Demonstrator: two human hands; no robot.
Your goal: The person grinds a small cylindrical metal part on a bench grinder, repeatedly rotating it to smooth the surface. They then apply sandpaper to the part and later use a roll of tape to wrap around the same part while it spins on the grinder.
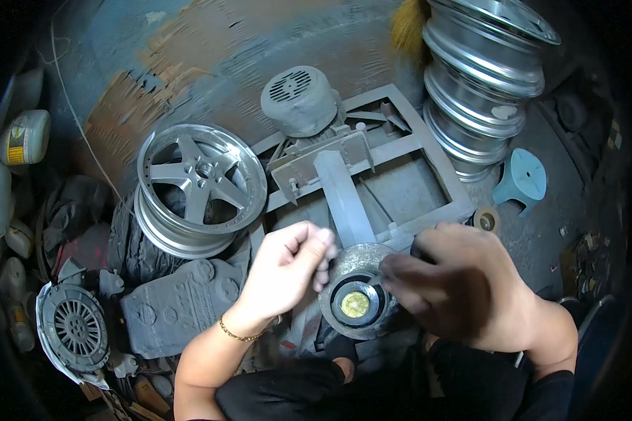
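Between my hands stands a round grey metal hub with a wide flange point(344, 265). A dark ring sits in its middle, around a yellowish round center point(354, 304). My left hand point(284, 270) hovers at the hub's left side, its thumb pressed against curled fingers; whatever they may pinch is hidden. Over the hub's right edge is my right hand point(456, 284), closed and partly blurred, with darkened fingers. Its fingertips come close to the dark ring, and I cannot make out what they hold.
Beyond the hub lies a grey metal frame point(439, 165) with a motor point(298, 102) and a flat belt point(344, 200). A five-spoke wheel rim point(193, 172) is at left, stacked rims point(477, 84) and a light-blue stool point(523, 179) at right. A dusty machine casing point(182, 309) sits near left.
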